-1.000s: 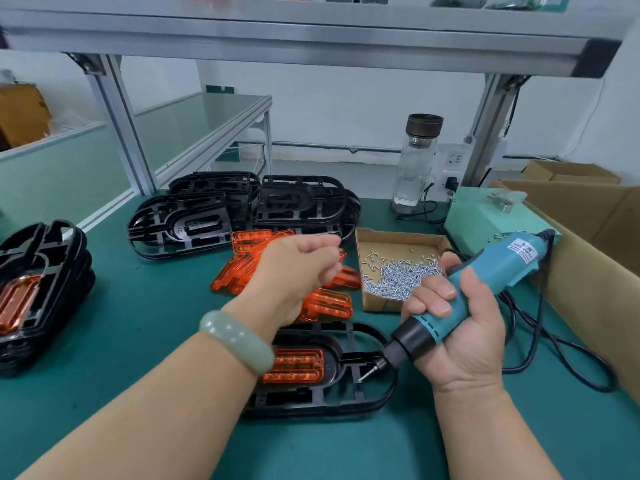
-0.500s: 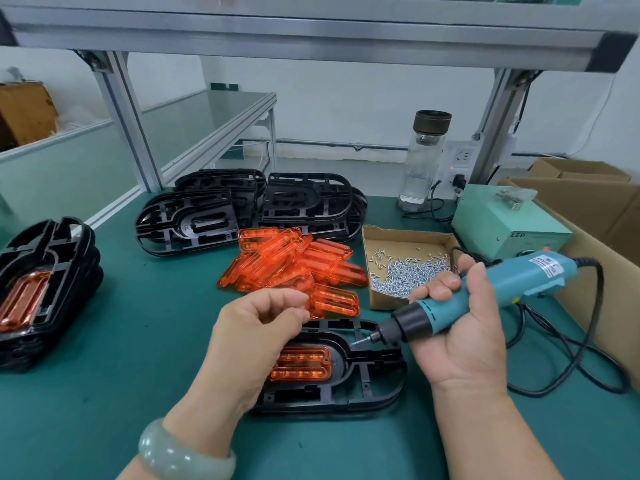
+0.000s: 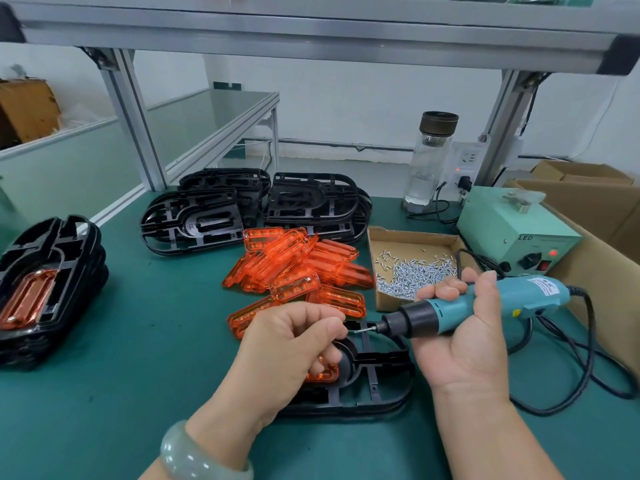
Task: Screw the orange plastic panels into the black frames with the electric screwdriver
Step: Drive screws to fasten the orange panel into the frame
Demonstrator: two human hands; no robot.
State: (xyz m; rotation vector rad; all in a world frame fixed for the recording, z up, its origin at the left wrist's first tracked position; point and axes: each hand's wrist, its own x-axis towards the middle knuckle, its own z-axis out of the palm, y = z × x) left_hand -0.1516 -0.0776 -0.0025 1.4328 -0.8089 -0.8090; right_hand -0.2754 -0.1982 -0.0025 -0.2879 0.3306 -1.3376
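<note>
Noted black frame (image 3: 374,386) flat on bench at near edge, orange panel (image 3: 322,374) seated inside, partly hidden. Found left hand (image 3: 294,344) above it, fingertips pinching a screw (image 3: 356,330) at bit tip. Found right hand (image 3: 460,341) wrapped round screwdriver (image 3: 485,303), held approx. level. Judged step: loading screw, not yet driven. Next, prob.: tilt bit down, align w/ panel hole, press. Beyond: spare panels (image 3: 298,268), box of screws (image 3: 412,268).

Orange panel (image 3: 322,375) seated in black frame (image 3: 375,388); teal screwdriver (image 3: 440,317) horizontal above
</note>
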